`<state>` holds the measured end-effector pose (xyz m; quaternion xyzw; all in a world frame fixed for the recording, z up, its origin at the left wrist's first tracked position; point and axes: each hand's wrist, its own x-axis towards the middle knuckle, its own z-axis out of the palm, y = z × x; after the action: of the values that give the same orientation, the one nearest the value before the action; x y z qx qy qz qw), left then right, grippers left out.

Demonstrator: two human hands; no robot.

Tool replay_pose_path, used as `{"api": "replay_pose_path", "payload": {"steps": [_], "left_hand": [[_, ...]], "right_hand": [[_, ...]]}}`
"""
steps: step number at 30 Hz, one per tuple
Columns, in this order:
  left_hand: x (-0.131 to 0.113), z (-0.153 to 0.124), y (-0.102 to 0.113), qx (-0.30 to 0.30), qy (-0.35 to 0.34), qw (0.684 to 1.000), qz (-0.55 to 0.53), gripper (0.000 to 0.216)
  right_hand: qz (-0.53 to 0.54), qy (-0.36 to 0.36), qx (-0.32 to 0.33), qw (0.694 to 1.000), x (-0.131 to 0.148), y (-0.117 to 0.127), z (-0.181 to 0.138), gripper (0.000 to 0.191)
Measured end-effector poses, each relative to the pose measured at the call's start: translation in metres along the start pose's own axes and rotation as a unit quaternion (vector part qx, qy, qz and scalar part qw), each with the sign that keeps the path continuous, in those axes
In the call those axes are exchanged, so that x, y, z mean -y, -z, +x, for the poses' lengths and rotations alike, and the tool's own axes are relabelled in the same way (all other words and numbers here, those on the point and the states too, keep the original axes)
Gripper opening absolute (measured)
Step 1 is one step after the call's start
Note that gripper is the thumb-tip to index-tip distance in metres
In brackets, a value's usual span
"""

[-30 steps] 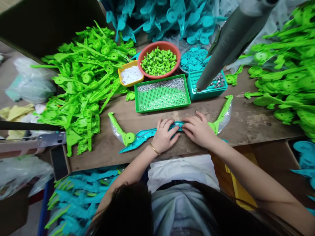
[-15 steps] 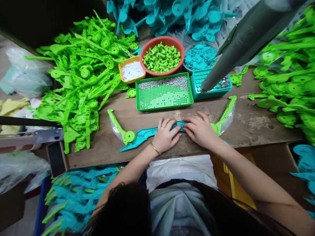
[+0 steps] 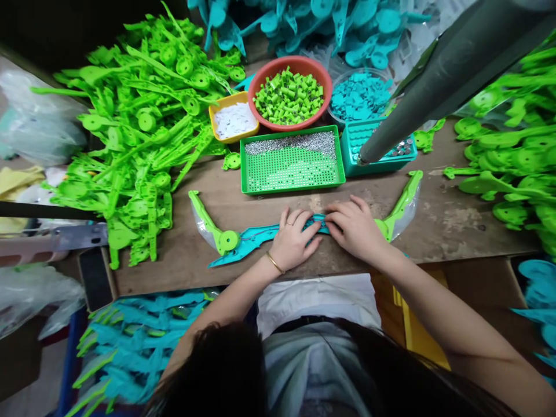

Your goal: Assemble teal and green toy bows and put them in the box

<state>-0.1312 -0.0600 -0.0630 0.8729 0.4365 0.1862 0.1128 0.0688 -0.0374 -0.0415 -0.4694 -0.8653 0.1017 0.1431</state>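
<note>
A toy bow [image 3: 257, 235] lies across the table in front of me. Its middle is a turquoise plastic shell, with a bright green limb [image 3: 203, 218] at the left and another green limb [image 3: 405, 204] at the right, each partly wrapped in clear film. My left hand [image 3: 295, 240] rests over the middle of the shell, fingers curled onto it. Just to the right, my right hand [image 3: 357, 229] has its fingertips bent down on the same shell. The fingertips of the two hands almost meet, and any small part beneath them is hidden.
Beyond the bow stand a green perforated tray [image 3: 291, 186] of small screws, a red bowl [image 3: 325, 104] of green pieces, a yellow tub [image 3: 234, 138] and a turquoise tray [image 3: 377, 167]. A grey post [image 3: 417, 98] slants over the right. Green parts [image 3: 143, 133] pile at left.
The view has shifted slightly. My right hand's fingertips have moved a little over the shell; my left hand and the bow stay nearly in place.
</note>
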Motion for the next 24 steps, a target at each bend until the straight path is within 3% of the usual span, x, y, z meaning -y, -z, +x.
{"api": "replay_pose_path", "payload": {"steps": [7, 24], "left_hand": [[0.000, 0.000, 0.000, 0.011, 0.004, 1.000, -0.002, 0.032], [-0.003, 0.001, -0.001, 0.025, 0.011, 0.999, 0.019, 0.032]], "right_hand": [[0.029, 0.015, -0.006, 0.999, -0.003, -0.001, -0.001, 0.012], [0.004, -0.059, 0.061, 0.996, 0.003, 0.002, 0.010, 0.015]]}}
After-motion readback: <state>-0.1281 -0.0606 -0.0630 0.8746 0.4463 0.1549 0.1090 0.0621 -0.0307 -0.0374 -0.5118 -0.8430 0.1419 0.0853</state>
